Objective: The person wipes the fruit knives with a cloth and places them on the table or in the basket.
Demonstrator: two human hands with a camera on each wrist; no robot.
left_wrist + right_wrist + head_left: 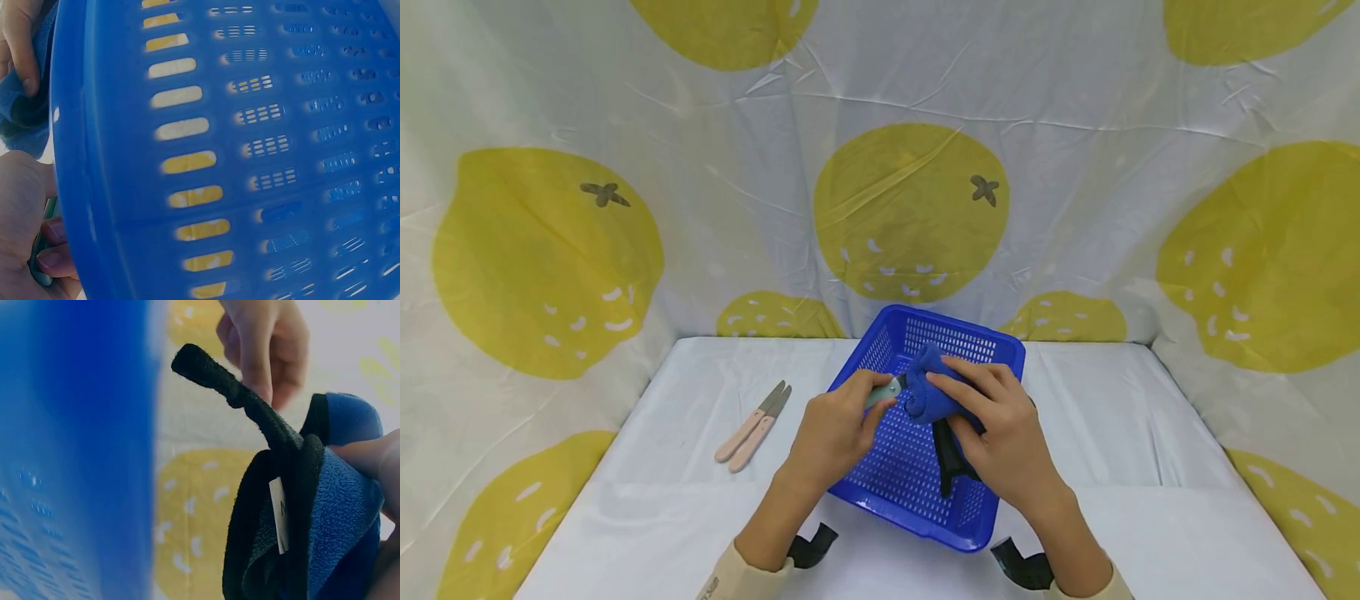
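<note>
Above the blue basket [898, 518], my left hand [833, 429] pinches the pale green handle of a knife [883, 392] between thumb and fingers. My right hand [1003, 429] holds a blue terry cloth [927, 402] around the knife's blade, which is mostly hidden in the folds. A black-edged end of the cloth hangs down over the basket. In the right wrist view, the cloth [347, 506] shows its dark border and a white label [279, 515]. The left wrist view is mostly filled by the slotted basket wall [125, 187], with the green handle partly hidden behind the fingers.
Two pink-handled knives [752, 433] lie side by side on the white-covered table [647, 500], left of the basket. A white curtain with yellow lemon prints [910, 212] stands behind the table and at both sides. Black curved pieces [815, 546] sit by the wrists.
</note>
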